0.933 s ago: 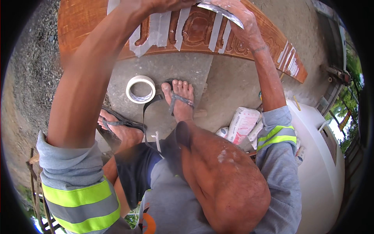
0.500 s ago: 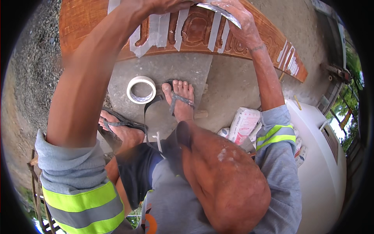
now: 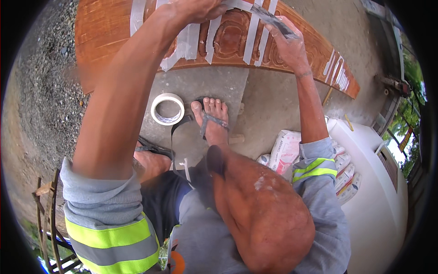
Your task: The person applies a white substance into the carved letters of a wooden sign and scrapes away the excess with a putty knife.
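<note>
My right hand (image 3: 289, 45) is closed on a thin flat metal blade (image 3: 275, 22), grey and smeared; its handle, if any, is hidden. At the top edge my left hand (image 3: 198, 9) is closed on a pale strip of masking tape (image 3: 238, 4), which reaches toward the blade's tip. Its fingertips are partly cut off by the picture's edge. Both hands are over a carved, varnished wooden panel (image 3: 98, 39). Several translucent strips of masking tape (image 3: 213, 39) lie across the carving.
A roll of masking tape (image 3: 155, 108) rests on a grey board (image 3: 182, 77) beside my sandalled foot (image 3: 213, 121). A black strap (image 3: 173, 137) hangs near it. Printed sacks (image 3: 285, 148) and a large white curved object (image 3: 378, 192) are at the right, gravel (image 3: 45, 91) at the left.
My left arm has moved right. The blade has turned more steeply down to the right in my right hand, and a pale strip now shows between the hands. The view has shifted slightly.
</note>
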The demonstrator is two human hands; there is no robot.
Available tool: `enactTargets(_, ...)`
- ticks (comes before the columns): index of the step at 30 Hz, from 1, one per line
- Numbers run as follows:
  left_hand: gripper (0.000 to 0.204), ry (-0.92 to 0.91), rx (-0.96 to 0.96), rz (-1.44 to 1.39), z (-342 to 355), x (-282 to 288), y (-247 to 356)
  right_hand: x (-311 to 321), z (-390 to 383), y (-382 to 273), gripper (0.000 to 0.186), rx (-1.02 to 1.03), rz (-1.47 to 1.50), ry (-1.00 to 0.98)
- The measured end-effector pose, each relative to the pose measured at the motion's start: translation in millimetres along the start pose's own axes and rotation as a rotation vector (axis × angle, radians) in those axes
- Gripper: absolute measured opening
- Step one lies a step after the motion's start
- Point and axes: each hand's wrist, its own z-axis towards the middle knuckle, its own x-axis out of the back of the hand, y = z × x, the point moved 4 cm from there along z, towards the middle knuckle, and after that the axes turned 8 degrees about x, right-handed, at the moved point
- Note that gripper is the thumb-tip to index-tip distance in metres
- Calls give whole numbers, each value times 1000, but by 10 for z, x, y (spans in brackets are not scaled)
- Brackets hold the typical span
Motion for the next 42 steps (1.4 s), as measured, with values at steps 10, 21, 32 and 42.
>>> enactTargets(10, 43, 143, -51, 322, -356, -371, 544, -81, -174, 208, 31, -167, 200, 312)
enactTargets(21, 38, -68, 108, -31, -185, 8, 265, -100, -184, 11, 21, -214, 299, 331)
enactTargets(32, 21, -55, 34, 30, 26, 63, -31, -714, 32, -536, 26, -488, 820, 569)
enactTargets(42, 20, -48, 15, -59, 67, 114, -70, -959, 65, -631, 24, -626, 860, 749)
